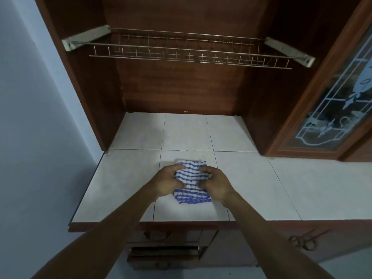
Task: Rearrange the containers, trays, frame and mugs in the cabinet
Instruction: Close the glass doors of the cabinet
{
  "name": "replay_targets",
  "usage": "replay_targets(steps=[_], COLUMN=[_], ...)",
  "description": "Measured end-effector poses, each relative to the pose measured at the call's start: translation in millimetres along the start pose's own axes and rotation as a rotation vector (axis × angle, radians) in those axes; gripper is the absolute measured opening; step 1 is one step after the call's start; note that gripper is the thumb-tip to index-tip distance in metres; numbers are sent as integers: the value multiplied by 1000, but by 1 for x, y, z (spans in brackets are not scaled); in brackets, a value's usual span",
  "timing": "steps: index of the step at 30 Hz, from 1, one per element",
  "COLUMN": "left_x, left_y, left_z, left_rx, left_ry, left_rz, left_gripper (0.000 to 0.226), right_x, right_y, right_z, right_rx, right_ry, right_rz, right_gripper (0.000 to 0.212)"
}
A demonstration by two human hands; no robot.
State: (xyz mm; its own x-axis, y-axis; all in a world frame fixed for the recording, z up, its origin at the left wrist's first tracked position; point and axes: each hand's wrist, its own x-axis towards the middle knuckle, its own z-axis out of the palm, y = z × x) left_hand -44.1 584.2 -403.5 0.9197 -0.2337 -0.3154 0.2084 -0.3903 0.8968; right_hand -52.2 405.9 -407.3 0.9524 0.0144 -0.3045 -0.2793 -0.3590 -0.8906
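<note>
Both hands are clenched on a blue-striped cloth [190, 175] that lies flat on the tiled worktop [253, 178]. The left hand [168, 181] pinches its left edge and the right hand [215, 184] pinches its right edge, so the cloth's longer side runs away from the person between them. None of the containers, trays or the frame can be seen. The open cabinet bay [181, 93] straight beyond the hands shows only its tiled floor, with a bare wire rack [181, 52] above it. Up and to the right of the hands, pale rounded shapes [343, 120], possibly mugs, sit behind a patterned glass door [330, 101], too blurred to be sure. The right hand is nearer that door, so a reach there would likely fall to it once the cloth is let go.
</note>
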Motion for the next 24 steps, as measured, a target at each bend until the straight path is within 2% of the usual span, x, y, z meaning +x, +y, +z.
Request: replay_targets(steps=[3, 6, 9, 13, 15, 20, 24], left_x=[5, 6, 7, 5, 3, 1, -3], left_y=[-6, -14, -22, -27, -29, -39, -28], left_z=[2, 4, 5, 3, 2, 3, 6], left_rx=[131, 342, 568, 800, 908, 951, 756], left_ry=[39, 102, 188, 125, 83, 62, 165], left_rz=[63, 158, 246, 283, 230, 206, 333], left_gripper=[69, 67, 65, 70, 80, 87, 65], right_x=[4, 7, 7, 8, 10, 10, 2], right_y=[0, 4, 7, 7, 8, 6, 1], right_z=[2, 5, 6, 2, 3, 4, 0], right_rx=[-135, -356, -456, -540, -593, -622, -530], right_ry=[-2, 29, 35, -6, -20, -31, 5], right_rz=[-33, -121, -149, -132, -116, -107, -164], right_gripper=[49, 53, 57, 70, 76, 74, 67])
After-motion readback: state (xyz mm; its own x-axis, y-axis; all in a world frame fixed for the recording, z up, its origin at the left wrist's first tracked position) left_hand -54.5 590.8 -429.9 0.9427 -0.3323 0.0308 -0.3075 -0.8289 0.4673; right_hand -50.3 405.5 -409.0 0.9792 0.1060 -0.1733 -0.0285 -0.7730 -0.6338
